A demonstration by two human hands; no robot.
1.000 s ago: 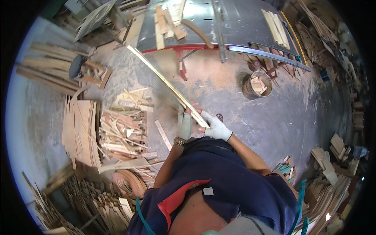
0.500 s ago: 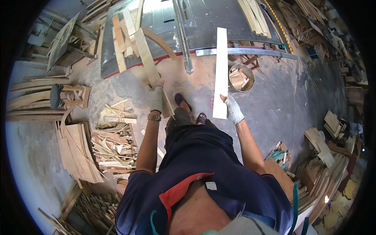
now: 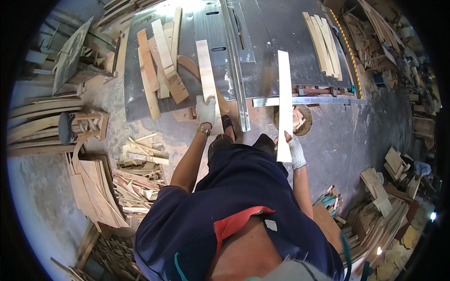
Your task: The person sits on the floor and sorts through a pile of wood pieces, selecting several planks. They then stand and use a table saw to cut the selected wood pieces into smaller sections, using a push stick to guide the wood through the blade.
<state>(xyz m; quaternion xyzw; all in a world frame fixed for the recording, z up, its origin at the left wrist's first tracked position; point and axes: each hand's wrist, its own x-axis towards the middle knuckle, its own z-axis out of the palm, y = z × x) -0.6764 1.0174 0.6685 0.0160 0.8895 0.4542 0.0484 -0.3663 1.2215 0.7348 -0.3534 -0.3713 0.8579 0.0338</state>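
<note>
My left hand (image 3: pixel 206 111), in a pale knit work glove with bare fingertips hidden, is closed round a long light wooden strip (image 3: pixel 207 70) whose far end reaches over the dark saw table (image 3: pixel 262 37). My right hand (image 3: pixel 293 147), also gloved, grips the near end of a second pale wooden strip (image 3: pixel 284 89). That strip points away from me, its far end over the table's front part. Between the two strips runs a metal fence rail (image 3: pixel 238 70), touched by neither hand. A slot in the tabletop lies just right of the rail.
Several wooden pieces (image 3: pixel 161 61) lie on the table's left, and a few strips (image 3: pixel 323 44) on its right. A round bin (image 3: pixel 302 122) of offcuts stands below the front metal bar (image 3: pixel 323 100). Scrap wood (image 3: pixel 140 187) is heaped on the floor at left; stacked boards (image 3: pixel 384 220) sit at right.
I have come closer to the table. The left strip has swung to point straighter ahead, with its broad face now showing. The right strip stays in my right hand and now overlaps the bin.
</note>
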